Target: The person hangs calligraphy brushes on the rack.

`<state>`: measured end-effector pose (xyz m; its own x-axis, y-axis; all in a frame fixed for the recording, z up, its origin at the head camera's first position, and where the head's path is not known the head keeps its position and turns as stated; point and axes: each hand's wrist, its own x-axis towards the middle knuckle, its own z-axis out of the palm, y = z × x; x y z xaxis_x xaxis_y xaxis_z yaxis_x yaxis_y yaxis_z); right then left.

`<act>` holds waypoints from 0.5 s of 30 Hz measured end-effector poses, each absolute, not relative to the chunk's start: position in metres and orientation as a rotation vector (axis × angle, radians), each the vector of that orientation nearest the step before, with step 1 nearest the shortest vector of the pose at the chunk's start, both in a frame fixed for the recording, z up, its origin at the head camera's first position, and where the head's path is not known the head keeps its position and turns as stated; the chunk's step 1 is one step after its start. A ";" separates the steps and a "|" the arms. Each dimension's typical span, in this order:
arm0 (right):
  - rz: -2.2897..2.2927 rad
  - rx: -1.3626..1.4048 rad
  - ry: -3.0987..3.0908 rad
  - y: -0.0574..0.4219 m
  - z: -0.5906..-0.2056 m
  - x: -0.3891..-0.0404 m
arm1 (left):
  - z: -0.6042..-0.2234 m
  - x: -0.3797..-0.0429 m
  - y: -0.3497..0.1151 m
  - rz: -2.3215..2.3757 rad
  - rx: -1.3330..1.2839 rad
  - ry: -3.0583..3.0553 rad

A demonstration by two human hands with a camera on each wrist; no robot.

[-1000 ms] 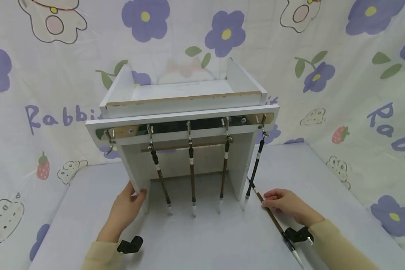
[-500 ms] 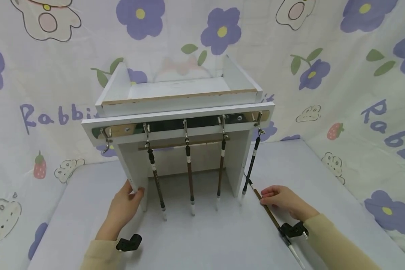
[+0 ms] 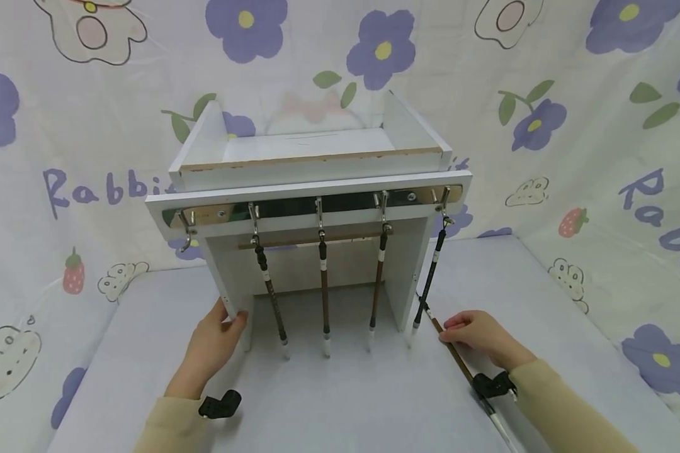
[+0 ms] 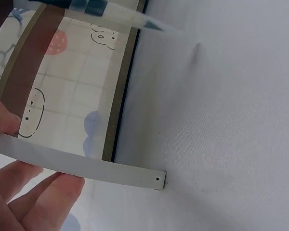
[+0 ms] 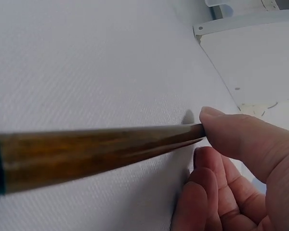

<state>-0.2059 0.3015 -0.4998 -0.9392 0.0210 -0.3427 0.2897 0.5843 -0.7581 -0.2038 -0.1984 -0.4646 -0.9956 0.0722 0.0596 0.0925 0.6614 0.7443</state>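
A white wooden rack [image 3: 308, 182] stands upright, with several calligraphy brushes [image 3: 325, 277] hanging from hooks on its front metal strip [image 3: 286, 211]. My left hand [image 3: 212, 340] grips the front edge of the left side panel [image 4: 86, 162], thumb on the inner face and fingers on the outer. To the right of the rack, my right hand [image 3: 481, 336] pinches a loose calligraphy brush [image 3: 460, 362] by its brown handle. This brush slants with its pale tip toward me and its cord end by the right panel. In the right wrist view, the thumb and fingers meet on the handle [image 5: 96, 151].
The leftmost hook [image 3: 186, 236] carries no brush. An open-topped tray [image 3: 311, 146] forms the rack's upper part. Around it spreads a white cloth surface [image 3: 340, 409], with a flower-and-rabbit printed sheet [image 3: 589, 189] behind. One hanging brush [image 4: 111, 12] crosses the top of the left wrist view.
The head view shifts slightly, and the hanging brushes sway a little. Both hands keep their hold on the panel and the loose calligraphy brush.
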 end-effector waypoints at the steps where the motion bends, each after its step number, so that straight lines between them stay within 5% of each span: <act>1: -1.283 0.253 2.525 0.301 -0.500 -0.207 | -0.464 -0.204 -0.199 -1.275 -0.138 -2.836; 15: -1.234 0.270 2.538 0.302 -0.498 -0.210 | -0.468 -0.205 -0.200 -1.287 -0.151 -2.829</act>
<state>-0.2100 0.3016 -0.4975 -0.9357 0.0351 -0.3509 0.2977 0.6120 -0.7327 -0.2052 -0.1995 -0.4678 -0.9948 0.0759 0.0676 0.1008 0.6534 0.7503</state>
